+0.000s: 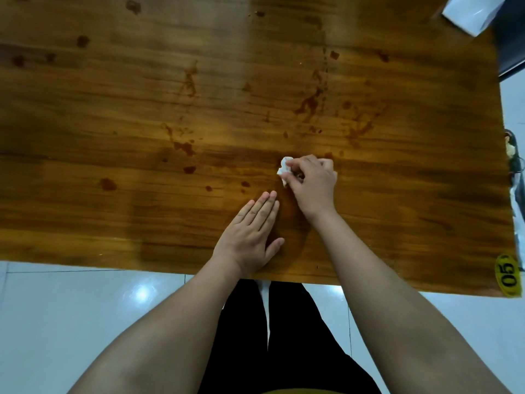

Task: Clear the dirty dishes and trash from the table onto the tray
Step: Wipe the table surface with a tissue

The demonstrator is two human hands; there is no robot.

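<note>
1. A person is standing at the near edge of a wooden table and looking straight down at it, both bare forearms reaching over the tabletop.
2. The right hand is curling its fingers around a crumpled white tissue, pinching it against the wood a little right of the table's middle. Part of the tissue is poking out past the fingertips on the left.
3. The left hand is lying flat and released on the table, palm down, fingers straight and together, just below and left of the right hand, holding nothing.
4. Reddish-brown stains are spotting the wood, thickest beyond the right hand.
5. A yellow oval sticker reading "05" is sitting at the near right corner.
6. A white object, blurred, is showing at the far right corner.
7. Black trousers and a pale tiled floor are showing below the table edge.
</note>
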